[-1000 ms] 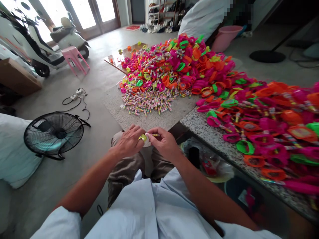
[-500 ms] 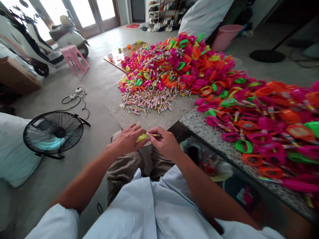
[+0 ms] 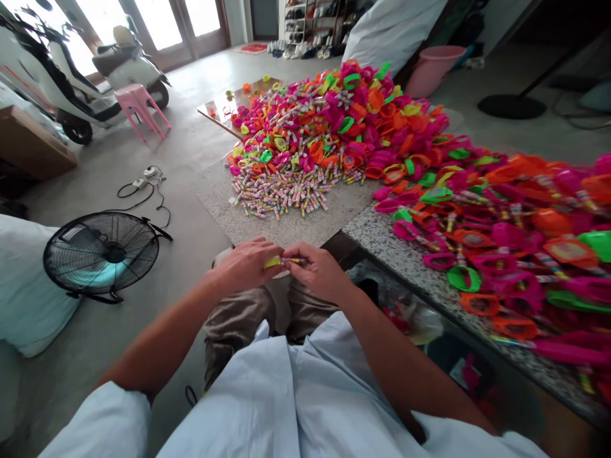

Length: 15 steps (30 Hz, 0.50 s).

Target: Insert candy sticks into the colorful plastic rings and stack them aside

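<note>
Over my lap, my left hand (image 3: 251,262) is closed around a yellow plastic piece (image 3: 273,261), most of which its fingers hide. It looks like one of the bright toy watches. My right hand (image 3: 319,272) pinches a thin patterned roll (image 3: 296,260), like a small wrapped candy roll, right up against the yellow piece. Whether the two are joined I cannot tell. Beyond my hands lie several similar small rolls (image 3: 286,194) on a speckled stone slab (image 3: 334,219). Behind and to the right spreads a big heap of pink, orange, green and yellow toy watches (image 3: 382,137).
A second stone slab (image 3: 382,245) on my right carries more watches with rolls among them. Beneath it are plastic bags (image 3: 422,321). On the left floor stand a black fan (image 3: 114,253), a cable (image 3: 160,197) and a pink stool (image 3: 138,102). A pink bucket (image 3: 436,70) is behind the heap.
Both hands stay together in nearly the same spot. The left hand has turned slightly, and the patterned roll now shows more between the fingertips.
</note>
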Each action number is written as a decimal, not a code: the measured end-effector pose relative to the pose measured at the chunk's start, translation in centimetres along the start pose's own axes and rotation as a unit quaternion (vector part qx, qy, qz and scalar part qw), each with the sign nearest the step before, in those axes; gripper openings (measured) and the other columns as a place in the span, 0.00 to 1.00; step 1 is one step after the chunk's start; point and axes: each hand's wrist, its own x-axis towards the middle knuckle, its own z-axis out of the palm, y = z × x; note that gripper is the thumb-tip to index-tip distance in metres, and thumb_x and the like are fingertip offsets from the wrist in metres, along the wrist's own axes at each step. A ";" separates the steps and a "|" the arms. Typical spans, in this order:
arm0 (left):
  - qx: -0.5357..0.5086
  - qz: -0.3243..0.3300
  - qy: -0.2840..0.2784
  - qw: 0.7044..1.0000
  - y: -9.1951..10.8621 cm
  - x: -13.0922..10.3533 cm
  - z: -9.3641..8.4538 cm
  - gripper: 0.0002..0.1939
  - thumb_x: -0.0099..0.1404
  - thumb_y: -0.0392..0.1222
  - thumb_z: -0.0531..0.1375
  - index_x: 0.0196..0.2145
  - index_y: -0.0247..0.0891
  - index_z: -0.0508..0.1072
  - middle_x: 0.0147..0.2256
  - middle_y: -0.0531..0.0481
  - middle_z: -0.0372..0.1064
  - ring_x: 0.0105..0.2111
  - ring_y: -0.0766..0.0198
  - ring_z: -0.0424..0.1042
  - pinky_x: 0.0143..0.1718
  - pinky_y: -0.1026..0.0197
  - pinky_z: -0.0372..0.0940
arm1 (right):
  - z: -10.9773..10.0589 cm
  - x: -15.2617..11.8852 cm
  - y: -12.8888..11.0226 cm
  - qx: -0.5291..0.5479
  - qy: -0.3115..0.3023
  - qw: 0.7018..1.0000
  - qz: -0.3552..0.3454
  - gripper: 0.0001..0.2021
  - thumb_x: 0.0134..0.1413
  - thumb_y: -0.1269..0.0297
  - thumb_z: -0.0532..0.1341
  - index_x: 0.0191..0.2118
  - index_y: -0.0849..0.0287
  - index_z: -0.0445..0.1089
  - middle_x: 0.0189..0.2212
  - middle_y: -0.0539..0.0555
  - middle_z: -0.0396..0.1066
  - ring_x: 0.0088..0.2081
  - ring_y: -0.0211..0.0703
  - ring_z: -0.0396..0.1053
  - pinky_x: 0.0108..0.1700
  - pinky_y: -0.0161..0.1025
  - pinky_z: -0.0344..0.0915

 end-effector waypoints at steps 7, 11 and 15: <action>-0.082 -0.020 -0.012 0.996 0.1 0.7 0.1 0.17 0.75 0.53 0.60 0.37 0.39 0.80 0.30 0.49 0.72 0.33 0.62 0.69 0.37 0.61 0.58 | -1.2 0.2 0.1 0.085 -0.033 0.995 0.034 0.11 0.58 0.55 0.69 0.41 0.56 0.79 0.31 0.49 0.77 0.30 0.40 0.70 0.32 0.35 0.65; -0.124 -0.020 -0.010 0.992 0.7 1.3 0.0 0.19 0.74 0.53 0.61 0.30 0.37 0.77 0.26 0.52 0.68 0.29 0.65 0.65 0.34 0.62 0.54 | -1.7 0.2 0.4 0.176 -0.057 0.980 0.069 0.14 0.55 0.54 0.73 0.40 0.58 0.78 0.28 0.49 0.75 0.28 0.38 0.69 0.30 0.34 0.64; -0.160 -0.027 -0.035 0.986 1.2 1.7 0.5 0.19 0.72 0.51 0.62 0.28 0.36 0.75 0.25 0.55 0.63 0.29 0.67 0.62 0.34 0.63 0.54 | -2.4 -0.1 0.9 0.242 -0.078 0.962 0.097 0.16 0.53 0.53 0.75 0.40 0.60 0.78 0.28 0.50 0.76 0.28 0.38 0.71 0.31 0.34 0.65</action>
